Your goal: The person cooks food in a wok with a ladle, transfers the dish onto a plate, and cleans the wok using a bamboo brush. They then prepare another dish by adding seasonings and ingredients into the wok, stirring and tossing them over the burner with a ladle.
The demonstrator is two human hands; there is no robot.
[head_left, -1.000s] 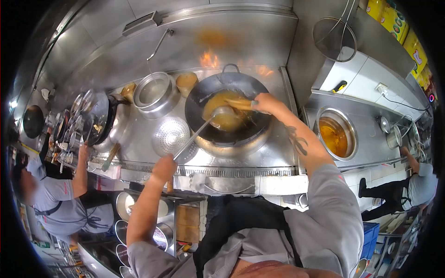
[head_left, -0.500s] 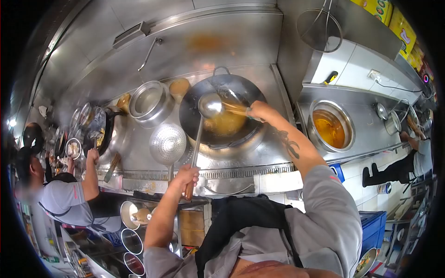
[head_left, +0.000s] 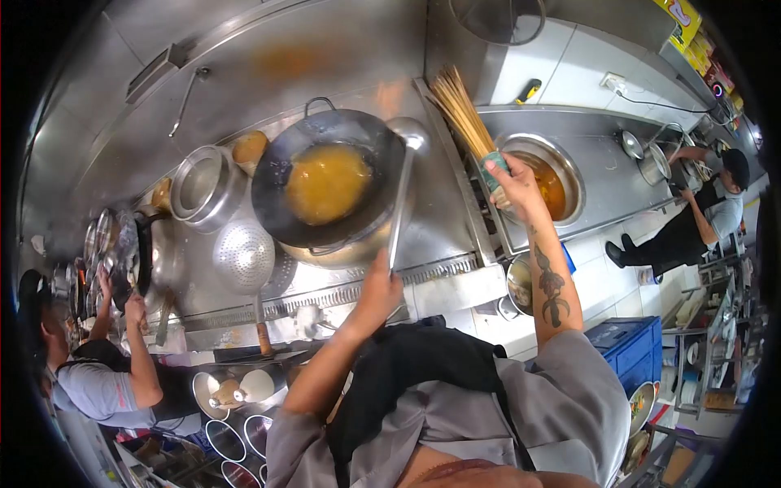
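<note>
My left hand [head_left: 378,294] grips the handle of a long ladle [head_left: 401,199], whose bowl end is over the counter just right of the wok. A bamboo wok brush [head_left: 464,114] is held in my right hand [head_left: 517,185] by its green-wrapped end, bristles pointing up and away. The brush is raised near the left side of a steel pot [head_left: 576,213] that contains orange-brown liquid. The black wok [head_left: 272,167] sits on the range, with yellowish-brown liquid [head_left: 329,183] pooled inside.
Left of the wok lie a perforated skimmer [head_left: 244,252] and a steel basin with a strainer [head_left: 199,187]. A co-worker [head_left: 122,382] handles pans at far left. Another person [head_left: 720,195] stands at far right. A blue crate [head_left: 622,350] is beside my right arm.
The brush has left the wok and moved right, its bristles now upward. The ladle has swung from over the wok to its right side. My view has shifted right.
</note>
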